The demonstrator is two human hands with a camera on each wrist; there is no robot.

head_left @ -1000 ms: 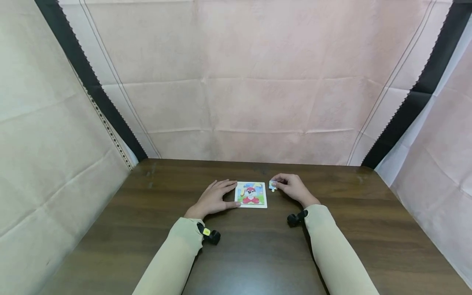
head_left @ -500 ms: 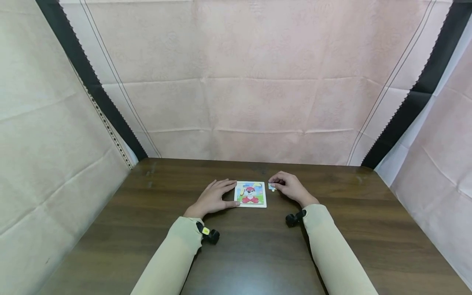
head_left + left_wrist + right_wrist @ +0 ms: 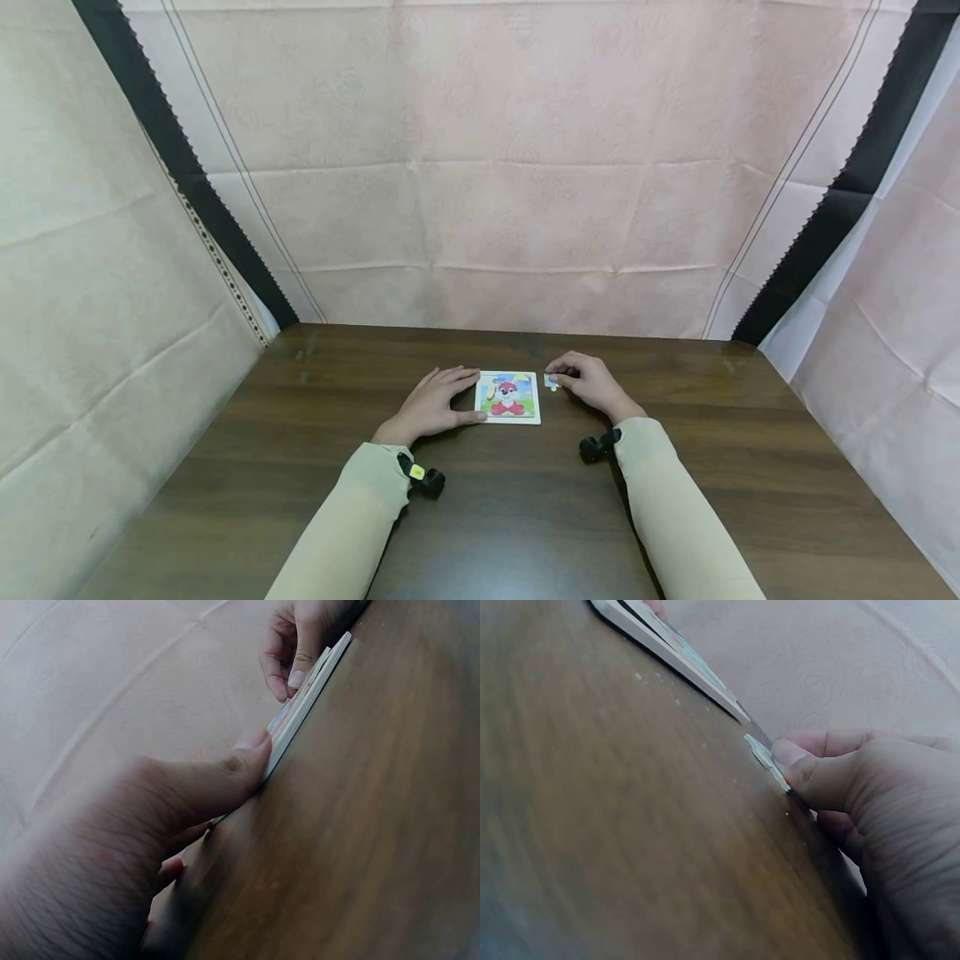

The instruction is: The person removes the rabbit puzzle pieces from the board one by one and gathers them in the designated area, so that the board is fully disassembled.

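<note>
A small square jigsaw puzzle (image 3: 507, 398) in a white frame lies on the table, with a red cartoon animal on green and blue. My left hand (image 3: 435, 406) rests at its left side, fingers fairly straight, the thumb on the lower left corner and a fingertip near the upper left one. Just right of the frame, my right hand (image 3: 594, 386) pinches a small pale blue puzzle piece (image 3: 551, 382) between thumb and fingers. In the right wrist view the puzzle piece (image 3: 766, 763) is tilted, low over the table and apart from the frame's corner (image 3: 739, 712).
The brown wooden table (image 3: 495, 517) extends on all sides of the puzzle. Pale fabric walls (image 3: 480, 167) with black edge strips stand behind and at both sides. Each wrist wears a small black camera (image 3: 596, 447).
My right hand has shifted very slightly left and down with the puzzle piece still pinched. The left hand and the frame stay about where they were; the head view drifts a little.
</note>
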